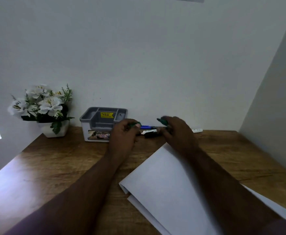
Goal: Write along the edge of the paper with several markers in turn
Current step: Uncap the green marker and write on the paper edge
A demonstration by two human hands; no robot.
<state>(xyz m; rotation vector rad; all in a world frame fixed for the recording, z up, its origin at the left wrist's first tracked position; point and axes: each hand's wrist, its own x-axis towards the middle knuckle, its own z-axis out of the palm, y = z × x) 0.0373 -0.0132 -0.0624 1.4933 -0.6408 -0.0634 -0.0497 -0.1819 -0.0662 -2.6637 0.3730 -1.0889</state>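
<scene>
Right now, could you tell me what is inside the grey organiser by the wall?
The grey organiser shows bare compartments and a yellow price sticker; no markers stand inside. The left hand covers its lower right corner.

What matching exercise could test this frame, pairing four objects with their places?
Things:
1. white artificial flowers in a white pot
2. grey plastic desk organiser
3. white sheets of paper
4. blue marker

Places:
A. on the desk, between the two hands
B. against the wall, left of the left hand
C. far left, by the wall
D. near side, under the right forearm

Pairs: 1-C, 2-B, 3-D, 4-A
</scene>
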